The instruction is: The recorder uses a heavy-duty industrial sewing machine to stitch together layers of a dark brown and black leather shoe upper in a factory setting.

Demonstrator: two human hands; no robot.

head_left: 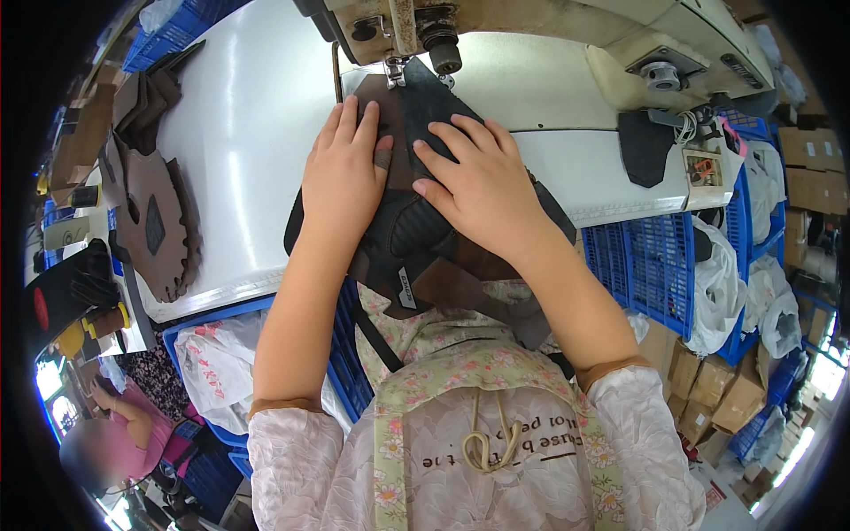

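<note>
My left hand (347,173) lies flat on a brown and black stitched leather piece (403,190), its fingers stretched toward the sewing machine. Something like a brownish wrap (382,157) covers part of the left thumb. On the dark side of the same piece rests my right hand (482,181), fingers spread. The work's far tip reaches the metal presser foot (395,74); whether the needle is in it I cannot tell. Its near part, with black padded folds and a small pale label (406,288), hangs over the table edge toward my lap.
Overhead stretches the sewing machine (549,35). Cut brown leather pieces (146,217) lie along the left of the white table (230,133). A dark cut piece (644,149) lies at the right. Blue crates (651,265) with plastic bags flank me; another person (133,425) sits at lower left.
</note>
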